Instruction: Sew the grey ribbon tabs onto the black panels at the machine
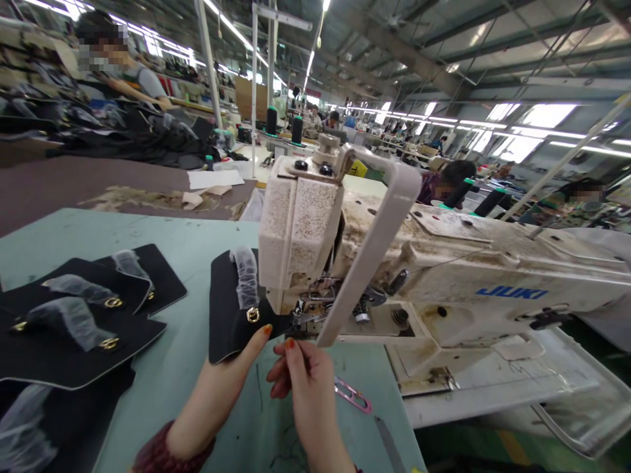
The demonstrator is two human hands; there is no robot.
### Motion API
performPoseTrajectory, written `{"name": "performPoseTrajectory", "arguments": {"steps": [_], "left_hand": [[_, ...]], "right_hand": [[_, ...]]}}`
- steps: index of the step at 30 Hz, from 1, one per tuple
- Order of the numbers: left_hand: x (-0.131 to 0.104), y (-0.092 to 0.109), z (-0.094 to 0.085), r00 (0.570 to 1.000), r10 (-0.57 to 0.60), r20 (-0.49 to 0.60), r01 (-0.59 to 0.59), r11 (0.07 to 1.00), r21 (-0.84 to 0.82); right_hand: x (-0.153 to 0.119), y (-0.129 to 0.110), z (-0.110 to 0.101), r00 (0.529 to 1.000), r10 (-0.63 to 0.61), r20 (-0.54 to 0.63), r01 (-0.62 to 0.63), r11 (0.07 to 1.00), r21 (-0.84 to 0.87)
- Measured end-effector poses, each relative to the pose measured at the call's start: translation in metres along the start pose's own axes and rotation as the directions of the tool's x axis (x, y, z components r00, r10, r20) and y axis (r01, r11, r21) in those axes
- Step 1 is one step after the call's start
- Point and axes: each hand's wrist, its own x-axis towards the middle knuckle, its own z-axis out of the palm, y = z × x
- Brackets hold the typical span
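Observation:
A black bag panel [224, 309] lies under the head of the sewing machine [300, 230], its right edge by the presser foot [296, 322]. On it sits a handle [245, 279] wrapped in clear film, with a gold metal fitting [253, 315] at its lower end. My left hand [241, 361] grips the panel's near edge, thumb on top and the other fingers hidden beneath. Just in front of the presser foot, my right hand [305, 374] is closed, thumb and finger pinched together; what they hold, if anything, is too small to make out.
More black panels [93, 348] with film-wrapped handles are piled on the left of the green tabletop [182, 401]. A slim pink tool [352, 394] and a flat grey strip [389, 443] lie at the right. A co-worker [123, 66] is at the back left.

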Motion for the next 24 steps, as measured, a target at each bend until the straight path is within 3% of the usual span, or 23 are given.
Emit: {"name": "performPoseTrajectory", "arguments": {"steps": [15, 20, 24], "left_hand": [[-0.023, -0.015, 0.019, 0.982, -0.075, -0.175, 0.071, 0.997, -0.028], [-0.036, -0.027, 0.033, 0.956, -0.089, -0.278, 0.066, 0.993, -0.093], [-0.04, -0.032, 0.042, 0.947, -0.132, -0.292, 0.094, 0.986, -0.141]], "right_hand": [[-0.029, 0.01, -0.012, 0.993, 0.046, 0.111, -0.046, 0.999, -0.001], [-0.032, 0.023, -0.019, 0.996, -0.011, 0.093, 0.013, 1.0, -0.022], [-0.04, 0.017, -0.026, 0.998, 0.008, 0.058, -0.008, 1.0, -0.008]]}}
